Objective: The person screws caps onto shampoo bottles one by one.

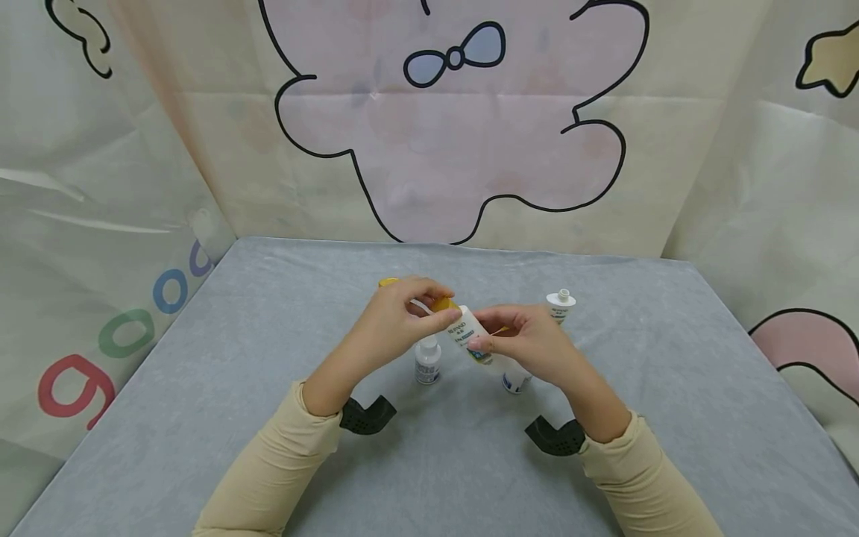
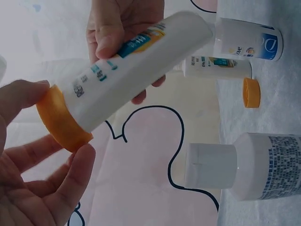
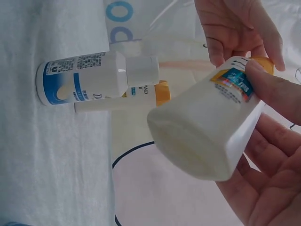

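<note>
Above the table a white bottle [image 1: 464, 333] with an orange cap [image 2: 63, 120] is held tilted between both hands, cap end toward the left. My left hand [image 1: 392, 322] pinches the cap between thumb and fingers. My right hand [image 1: 537, 344] grips the bottle's body, thumb across the label; in the right wrist view the flat base of that bottle [image 3: 197, 132] faces the camera. Below stands a small white-capped bottle [image 1: 427, 362], near the left hand. Another white bottle with a blue label [image 1: 515, 380] stands under the right hand, partly hidden by it.
At the back right an uncapped white bottle [image 1: 561, 302] shows its narrow neck. A loose orange cap [image 2: 251, 92] lies on the grey cloth. Behind the left hand stands another orange-capped bottle [image 3: 136, 96], mostly hidden in the head view. Printed fabric walls [image 1: 429, 171] border the table [image 1: 429, 477].
</note>
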`<state>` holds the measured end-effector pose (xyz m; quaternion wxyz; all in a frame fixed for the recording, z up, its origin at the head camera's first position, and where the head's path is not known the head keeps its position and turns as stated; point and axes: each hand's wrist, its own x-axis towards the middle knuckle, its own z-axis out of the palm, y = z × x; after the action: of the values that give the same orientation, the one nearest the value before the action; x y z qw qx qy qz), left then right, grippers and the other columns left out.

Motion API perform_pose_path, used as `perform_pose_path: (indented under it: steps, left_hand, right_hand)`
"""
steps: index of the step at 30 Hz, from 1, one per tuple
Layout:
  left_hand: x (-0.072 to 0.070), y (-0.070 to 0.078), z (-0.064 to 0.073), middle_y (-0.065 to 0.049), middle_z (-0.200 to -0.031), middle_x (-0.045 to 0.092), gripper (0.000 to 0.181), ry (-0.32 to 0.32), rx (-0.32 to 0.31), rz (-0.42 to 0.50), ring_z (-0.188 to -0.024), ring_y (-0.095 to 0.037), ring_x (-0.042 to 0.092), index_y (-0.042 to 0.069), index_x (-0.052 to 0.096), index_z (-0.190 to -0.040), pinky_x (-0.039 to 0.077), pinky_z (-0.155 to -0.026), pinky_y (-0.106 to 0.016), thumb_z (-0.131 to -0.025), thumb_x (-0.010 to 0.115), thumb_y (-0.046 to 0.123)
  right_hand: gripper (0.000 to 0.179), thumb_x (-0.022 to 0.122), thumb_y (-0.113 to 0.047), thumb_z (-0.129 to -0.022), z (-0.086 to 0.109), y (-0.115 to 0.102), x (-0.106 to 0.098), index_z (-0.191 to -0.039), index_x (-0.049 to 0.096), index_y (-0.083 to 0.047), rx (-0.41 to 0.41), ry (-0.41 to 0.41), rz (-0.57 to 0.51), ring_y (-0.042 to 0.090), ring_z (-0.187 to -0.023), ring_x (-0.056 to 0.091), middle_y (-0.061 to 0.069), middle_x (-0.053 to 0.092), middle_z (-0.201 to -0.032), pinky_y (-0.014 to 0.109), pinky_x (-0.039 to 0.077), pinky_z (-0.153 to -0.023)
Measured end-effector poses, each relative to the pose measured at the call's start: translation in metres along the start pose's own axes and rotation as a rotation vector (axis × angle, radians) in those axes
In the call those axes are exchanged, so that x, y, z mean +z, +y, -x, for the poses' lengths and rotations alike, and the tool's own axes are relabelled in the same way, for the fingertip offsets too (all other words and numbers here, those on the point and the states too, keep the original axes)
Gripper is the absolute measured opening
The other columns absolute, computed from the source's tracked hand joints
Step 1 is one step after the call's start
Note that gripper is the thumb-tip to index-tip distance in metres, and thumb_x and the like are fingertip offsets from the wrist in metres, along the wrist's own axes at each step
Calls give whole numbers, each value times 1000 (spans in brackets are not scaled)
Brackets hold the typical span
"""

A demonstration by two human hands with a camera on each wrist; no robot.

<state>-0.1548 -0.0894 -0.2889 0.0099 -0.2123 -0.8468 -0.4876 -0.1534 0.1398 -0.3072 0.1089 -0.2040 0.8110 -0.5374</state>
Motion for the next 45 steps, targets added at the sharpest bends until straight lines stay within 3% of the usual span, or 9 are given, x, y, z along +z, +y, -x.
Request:
perform_pose_path:
  steps: [4, 8, 15, 24, 31, 36, 40, 45]
  left_hand:
    - [0, 1, 0, 1, -97, 72, 32, 39, -33, 14, -92, -11, 66, 11, 72, -109, 58, -85, -26, -86, 79, 32]
    - [1, 1, 0, 1, -95, 73, 28, 56, -11, 34, -90, -11, 66, 10, 74, -104, 59, -84, -27, -85, 80, 29]
    - [1, 0, 0, -2, -101, 73, 28, 61, 24, 41, -91, -13, 66, 7, 76, -106, 59, -86, -26, -85, 80, 25]
    - [1, 0, -1, -4, -100, 73, 28, 57, 56, 40, -91, -13, 66, 4, 76, -106, 59, -84, -25, -85, 80, 23]
    - [0, -1, -1, -7, -105, 73, 29, 35, 87, 80, -94, -16, 67, 5, 75, -109, 59, -86, -26, -85, 80, 20]
    - [0, -2, -3, -4, -109, 73, 40, 14, 22, 97, -99, -14, 68, 7, 70, -121, 57, -90, -24, -86, 79, 23]
    - [1, -1, -2, -1, -100, 73, 38, 14, -45, 80, -94, -12, 68, 9, 71, -117, 58, -88, -25, -86, 80, 28]
    - [2, 0, -1, -3, -99, 73, 35, 20, -22, 69, -92, -13, 68, 7, 72, -115, 58, -87, -26, -86, 79, 25]
  right_hand:
    - [38, 78, -17, -87, -1, 0, 0, -121, 70, -1, 15, 18, 19, 16, -86, 72, 16, 74, -105, 37, 60, -77]
    - [37, 78, -18, -87, 0, 0, 0, -119, 70, -2, 20, 26, 30, 16, -87, 71, 16, 74, -105, 36, 60, -78]
    - [37, 77, -18, -87, 0, -1, 0, -119, 70, -1, 8, 27, 37, 18, -88, 71, 17, 74, -105, 37, 60, -79]
    - [36, 74, -16, -90, 0, 1, 0, -120, 69, 1, -17, 26, 57, 15, -91, 70, 18, 73, -111, 29, 59, -78]
    - [36, 75, -16, -89, -2, 4, -3, -121, 69, 0, 8, -4, 31, 14, -86, 71, 17, 74, -106, 28, 58, -74]
    - [36, 78, -20, -86, -3, 3, -4, -119, 72, -5, 50, 25, 19, 16, -86, 71, 12, 75, -103, 28, 58, -76]
    - [37, 79, -20, -86, -3, 3, -3, -118, 72, -5, 42, 28, 22, 18, -87, 70, 13, 74, -102, 29, 59, -77]
    - [37, 79, -20, -86, -3, 4, -2, -118, 72, -4, 25, 41, 41, 18, -88, 70, 14, 75, -103, 31, 59, -77]
